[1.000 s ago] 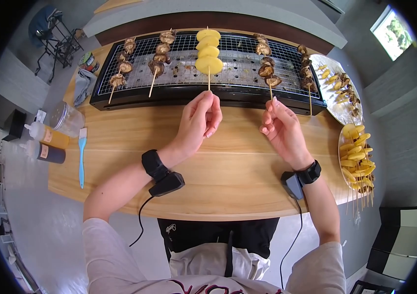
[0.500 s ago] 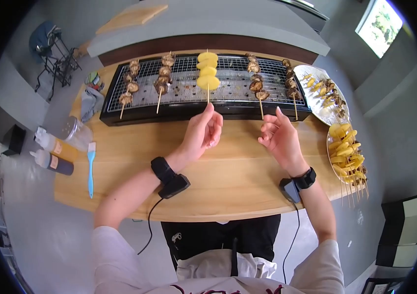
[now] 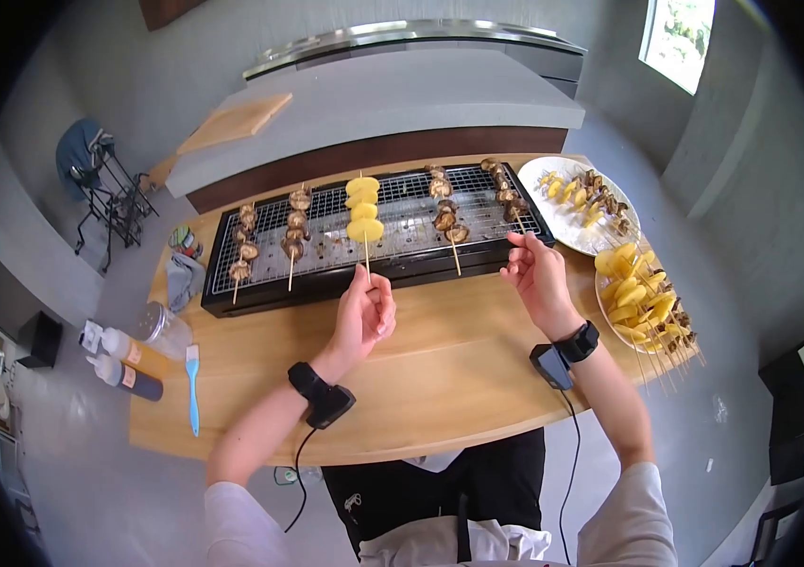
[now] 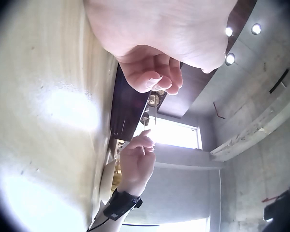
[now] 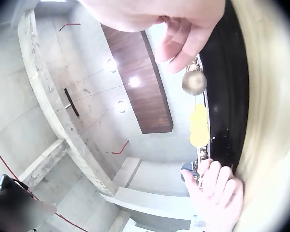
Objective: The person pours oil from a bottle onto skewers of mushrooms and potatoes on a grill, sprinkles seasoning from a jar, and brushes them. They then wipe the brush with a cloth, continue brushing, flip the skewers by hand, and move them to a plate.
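In the head view, a potato-slice skewer (image 3: 364, 229) lies across the middle of the black grill (image 3: 326, 294). My left hand (image 3: 361, 319) holds the lower end of its stick between thumb and fingers. At the grill's right end, the fingertips of my right hand (image 3: 541, 286) pinch the stick of the rightmost mushroom skewer (image 3: 506, 197). Another mushroom skewer (image 3: 444, 220) rests between the hands, untouched. Two more mushroom skewers lie left of the potato one. The left wrist view shows the right hand (image 4: 137, 164) with its fingers bent around a thin stick.
Right of the grill stand a white plate (image 3: 563, 222) of skewers and a plate of potato skewers (image 3: 631, 300). On the left are a blue brush (image 3: 193, 387), two squeeze bottles (image 3: 136, 353), a jar (image 3: 165, 330) and a grey cloth (image 3: 184, 280).
My right hand has let go of the second mushroom skewer from the right and moved right to the rightmost one. The left hand still holds the potato skewer. The head view has tilted upward.
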{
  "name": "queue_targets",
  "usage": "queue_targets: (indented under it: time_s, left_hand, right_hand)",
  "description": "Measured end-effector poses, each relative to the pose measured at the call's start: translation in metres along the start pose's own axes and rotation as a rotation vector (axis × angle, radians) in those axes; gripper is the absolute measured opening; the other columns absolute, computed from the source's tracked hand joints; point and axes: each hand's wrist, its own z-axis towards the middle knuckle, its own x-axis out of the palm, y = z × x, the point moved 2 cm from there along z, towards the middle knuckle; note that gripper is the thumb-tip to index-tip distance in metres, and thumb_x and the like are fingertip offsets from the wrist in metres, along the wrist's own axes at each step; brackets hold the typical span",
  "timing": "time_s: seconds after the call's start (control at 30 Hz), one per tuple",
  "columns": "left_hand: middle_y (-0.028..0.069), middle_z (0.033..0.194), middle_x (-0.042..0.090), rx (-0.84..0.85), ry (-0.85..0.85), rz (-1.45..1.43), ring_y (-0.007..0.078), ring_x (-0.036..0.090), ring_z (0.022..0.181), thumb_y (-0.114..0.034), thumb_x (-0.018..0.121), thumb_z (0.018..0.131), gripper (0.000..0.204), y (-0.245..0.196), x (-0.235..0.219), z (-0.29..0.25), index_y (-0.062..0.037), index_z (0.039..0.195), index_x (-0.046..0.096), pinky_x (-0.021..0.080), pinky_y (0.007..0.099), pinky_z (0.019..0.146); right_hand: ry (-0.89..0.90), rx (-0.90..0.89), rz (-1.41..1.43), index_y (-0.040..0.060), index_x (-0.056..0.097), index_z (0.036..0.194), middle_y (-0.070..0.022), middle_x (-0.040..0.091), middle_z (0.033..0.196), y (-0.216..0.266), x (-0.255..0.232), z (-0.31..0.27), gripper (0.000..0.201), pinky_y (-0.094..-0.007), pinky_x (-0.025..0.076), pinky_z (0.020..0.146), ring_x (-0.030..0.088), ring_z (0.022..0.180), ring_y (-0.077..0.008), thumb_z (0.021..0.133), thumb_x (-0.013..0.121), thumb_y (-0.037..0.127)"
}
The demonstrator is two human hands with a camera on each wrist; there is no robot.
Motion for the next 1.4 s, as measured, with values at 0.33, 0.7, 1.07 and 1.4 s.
queue_targets:
  time_s: [0.33, 0.7, 1.07, 1.4]
  left_hand:
    - [0.0011, 0.057, 0.044, -0.005, -0.060, -0.075, 0.0084, 0.037, 0.043, -0.054, 0.033, 0.101, 0.050, 0.000, 0.003, -0.001, -0.0095, 0.085, 0.050, 0.027, 0.0215, 0.036]
    - [0.0071, 0.098, 0.057, -0.512, 0.066, 0.290, 0.0087, 0.055, 0.061, -0.044, 0.045, 0.101, 0.041, 0.002, 0.049, -0.002, -0.0050, 0.114, 0.050, 0.037, 0.0186, 0.038]
    - [0.0030, 0.095, 0.061, -0.207, -0.191, -0.083, 0.0085, 0.055, 0.071, -0.027, 0.053, 0.100, 0.030, 0.013, 0.095, 0.051, -0.0019, 0.116, 0.057, 0.042, 0.0194, 0.054]
    - [-0.0005, 0.086, 0.058, -0.248, -0.136, -0.071, 0.0023, 0.047, 0.063, -0.025, 0.059, 0.098, 0.027, 0.011, 0.090, 0.050, -0.0040, 0.114, 0.062, 0.035, 0.0150, 0.050]
  right_hand:
    - [0.007, -0.094, -0.114, -0.0027, 0.064, 0.104, -0.0007, 0.056, 0.068, -0.003, -0.012, -0.004, 0.027, -0.0282, 0.054, 0.060, 0.052, 0.055, -0.0075, 0.100, 0.054, 0.022]
    - [-0.023, -0.094, -0.063, -0.0023, 0.064, 0.099, -0.0015, 0.055, 0.062, -0.002, -0.014, 0.000, 0.029, -0.0277, 0.051, 0.055, 0.050, 0.052, -0.0080, 0.099, 0.054, 0.025]
    - [0.072, -0.161, -0.132, -0.0030, 0.062, 0.101, -0.0056, 0.060, 0.068, -0.004, -0.011, -0.001, 0.037, -0.0306, 0.057, 0.057, 0.056, 0.055, -0.0114, 0.104, 0.043, 0.029]
    - [0.100, -0.069, -0.176, -0.0062, 0.061, 0.113, -0.0056, 0.064, 0.073, -0.001, -0.008, -0.003, 0.030, -0.0322, 0.059, 0.068, 0.059, 0.059, -0.0087, 0.100, 0.054, 0.019]
